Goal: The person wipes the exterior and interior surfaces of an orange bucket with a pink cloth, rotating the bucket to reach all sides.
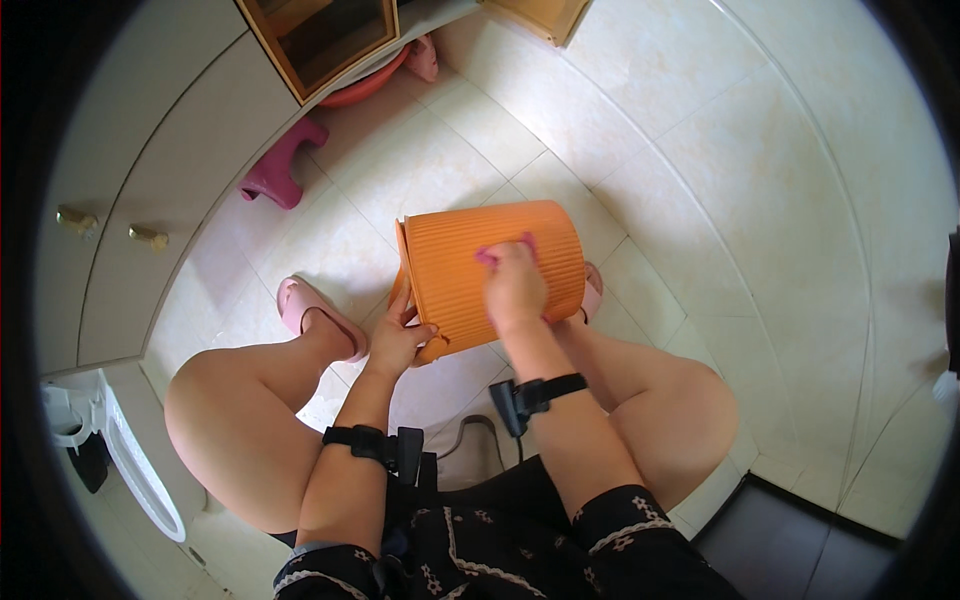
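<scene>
An orange ribbed bin [455, 265] lies on its side between my lower legs, its rimmed end turned to the left. My left hand [398, 338] grips the bin's rim at the near left corner, thumb on the outside and fingers around the edge. My right hand [516, 288] presses a bunched pink cloth [527, 240] against the ribbed side. Most of the cloth is hidden beneath that hand. The inside of the bin is out of sight.
Pale tiles cover the floor. A pink stool [285, 170] stands by the grey cabinet [165, 190] at the left. A red basin [370, 84] sits under the shelf at the back. My pink slippers [297, 300] flank the bin. A dark flat panel [795, 535] is at the lower right.
</scene>
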Demonstrator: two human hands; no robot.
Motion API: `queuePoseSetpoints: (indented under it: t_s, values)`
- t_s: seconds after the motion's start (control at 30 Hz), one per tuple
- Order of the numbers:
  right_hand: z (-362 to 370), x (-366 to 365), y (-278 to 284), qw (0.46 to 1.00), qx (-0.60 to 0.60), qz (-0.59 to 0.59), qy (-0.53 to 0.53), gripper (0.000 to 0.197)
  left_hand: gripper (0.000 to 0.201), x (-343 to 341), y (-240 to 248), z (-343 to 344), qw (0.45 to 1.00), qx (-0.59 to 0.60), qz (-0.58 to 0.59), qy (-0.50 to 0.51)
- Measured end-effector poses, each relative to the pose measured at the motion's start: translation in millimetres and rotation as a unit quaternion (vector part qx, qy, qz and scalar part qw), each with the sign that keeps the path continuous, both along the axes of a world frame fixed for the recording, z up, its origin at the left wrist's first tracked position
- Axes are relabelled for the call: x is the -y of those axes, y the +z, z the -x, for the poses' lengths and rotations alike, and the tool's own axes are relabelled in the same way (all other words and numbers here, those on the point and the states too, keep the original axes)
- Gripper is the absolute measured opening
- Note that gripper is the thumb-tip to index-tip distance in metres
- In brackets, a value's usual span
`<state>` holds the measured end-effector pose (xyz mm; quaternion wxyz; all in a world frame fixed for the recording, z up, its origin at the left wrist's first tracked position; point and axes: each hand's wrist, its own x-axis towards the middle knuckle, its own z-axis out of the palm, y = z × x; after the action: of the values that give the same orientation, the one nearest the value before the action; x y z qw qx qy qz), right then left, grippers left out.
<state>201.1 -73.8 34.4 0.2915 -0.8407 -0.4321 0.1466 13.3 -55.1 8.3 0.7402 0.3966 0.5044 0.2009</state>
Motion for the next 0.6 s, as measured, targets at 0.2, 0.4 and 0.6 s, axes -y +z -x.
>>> queuePoseSetpoints:
  t_s: [0.2,0.4,0.6]
  values:
    - [32.3,0.1,14.7,0.996,-0.05,0.006,0.074,0.004,0.096,0.2,-0.9,-1.6,1.0,0.002,0.003,-0.023]
    - [-35.4,16.2,-0.1,0.995,0.085,-0.018,-0.056,0.012,0.096,1.7,4.7,-6.2,1.0,0.019,-0.003,-0.006]
    - [5.4,16.1,-1.3,0.998,0.053,-0.027,-0.019,0.011,0.094,4.3,-0.4,-8.5,1.0,0.002,-0.012,-0.009]
